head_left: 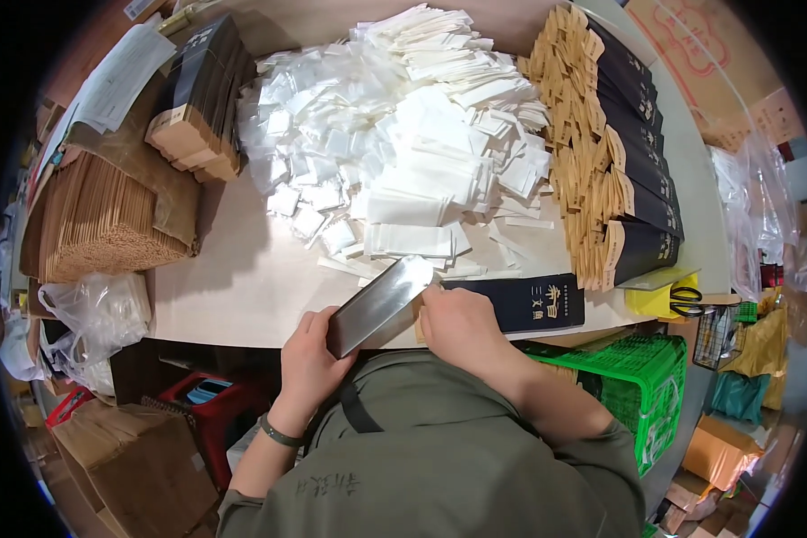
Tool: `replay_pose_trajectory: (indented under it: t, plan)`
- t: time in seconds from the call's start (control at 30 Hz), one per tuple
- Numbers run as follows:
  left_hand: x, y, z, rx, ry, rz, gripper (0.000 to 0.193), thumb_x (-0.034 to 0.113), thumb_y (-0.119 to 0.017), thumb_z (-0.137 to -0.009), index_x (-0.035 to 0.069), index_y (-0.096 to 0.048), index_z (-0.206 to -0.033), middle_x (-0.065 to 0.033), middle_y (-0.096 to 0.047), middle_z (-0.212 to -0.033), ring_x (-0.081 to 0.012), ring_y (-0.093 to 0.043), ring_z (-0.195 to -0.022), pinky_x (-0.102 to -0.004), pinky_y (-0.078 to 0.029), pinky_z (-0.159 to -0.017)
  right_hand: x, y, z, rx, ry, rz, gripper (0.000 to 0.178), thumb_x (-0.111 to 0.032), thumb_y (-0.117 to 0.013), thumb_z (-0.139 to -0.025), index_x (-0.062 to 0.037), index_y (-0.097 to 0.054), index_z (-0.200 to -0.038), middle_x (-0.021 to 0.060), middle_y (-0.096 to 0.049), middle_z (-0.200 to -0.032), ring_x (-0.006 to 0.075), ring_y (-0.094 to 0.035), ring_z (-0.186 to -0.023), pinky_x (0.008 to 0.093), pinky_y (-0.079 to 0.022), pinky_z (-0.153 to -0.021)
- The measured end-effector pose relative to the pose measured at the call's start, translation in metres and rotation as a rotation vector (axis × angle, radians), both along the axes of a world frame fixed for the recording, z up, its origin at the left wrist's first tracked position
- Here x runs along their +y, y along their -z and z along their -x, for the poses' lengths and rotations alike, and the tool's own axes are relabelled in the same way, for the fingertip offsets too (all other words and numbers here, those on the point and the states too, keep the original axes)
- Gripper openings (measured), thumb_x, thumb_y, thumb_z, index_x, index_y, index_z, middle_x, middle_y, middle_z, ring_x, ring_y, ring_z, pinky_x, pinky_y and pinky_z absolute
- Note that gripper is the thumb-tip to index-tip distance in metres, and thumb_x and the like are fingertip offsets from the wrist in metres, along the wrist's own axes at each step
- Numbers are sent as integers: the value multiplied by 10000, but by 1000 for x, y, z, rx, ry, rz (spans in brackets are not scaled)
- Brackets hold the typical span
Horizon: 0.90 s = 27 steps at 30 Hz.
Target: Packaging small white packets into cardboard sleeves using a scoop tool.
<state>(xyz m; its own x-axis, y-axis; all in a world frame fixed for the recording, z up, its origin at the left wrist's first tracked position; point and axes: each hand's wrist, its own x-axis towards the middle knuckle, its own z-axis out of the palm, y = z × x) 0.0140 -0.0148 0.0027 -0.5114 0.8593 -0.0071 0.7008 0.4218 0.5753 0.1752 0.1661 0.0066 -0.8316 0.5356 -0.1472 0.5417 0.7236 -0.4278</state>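
Note:
My left hand [307, 353] is closed around the near end of a dark, glossy, flat slab that looks like a phone [378, 308], tilted over the table edge, its face catching bright light. My right hand [460, 325] is curled at the slab's far right side, with the forefinger near its corner. What its fingers grip is hidden. Beneath and beside the right hand lies a black printed paper sleeve [542, 302] on the table's front edge. Just beyond both hands spreads a pile of white paper packets [430, 170].
Small clear packets [305, 125] heap at the left of the pile. Tan-and-black sleeves [632, 170] stack at right; more stacked sleeves [202, 99] and brown cardboard [108, 215] stand left. Black scissors [686, 301] lie by a yellow holder. A green crate [659, 403] sits below the table edge.

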Motion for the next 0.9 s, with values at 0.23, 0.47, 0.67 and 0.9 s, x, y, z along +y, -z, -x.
replay_pose_trajectory:
  t: [0.23, 0.47, 0.67, 0.9]
  plan:
    - [-14, -5, 16, -66, 5, 106, 694, 175, -841, -698, 79, -558, -1324, -133, -608, -957, -325, -637, -866, -391, -529, -743, -1, 1, 6, 39, -15, 58, 221, -238, -604, -906, -18, -601, -926, 171, -664, -699, 374, -670, -686, 489, -525, -623]
    - [-19, -19, 29, 59, 219, 236, 768, 203, -848, -683, 91, -504, -1361, -120, -620, -972, -340, -637, -868, -411, -531, -746, 5, 12, 9, 113, 47, 110, 160, -200, -627, -812, -40, -637, -816, 168, -657, -678, 363, -669, -670, 480, -524, -613]
    - [28, -24, 28, -26, 468, 149, 756, 227, -859, -660, 65, -540, -1326, -167, -614, -1068, -373, -608, -979, -430, -513, -843, -13, 0, 17, 255, -48, 255, 176, -227, -625, -818, -56, -648, -782, 157, -661, -708, 377, -659, -691, 489, -513, -634]
    - [74, 10, 108, 177, -56, -46, 449, 220, -803, -786, 43, -623, -1157, -192, -600, -1206, -370, -592, -1083, -431, -502, -898, 120, 0, -57, 29, 227, -151, 156, -137, -700, -809, -27, -640, -903, 170, -647, -920, 368, -608, -947, 455, -486, -818]
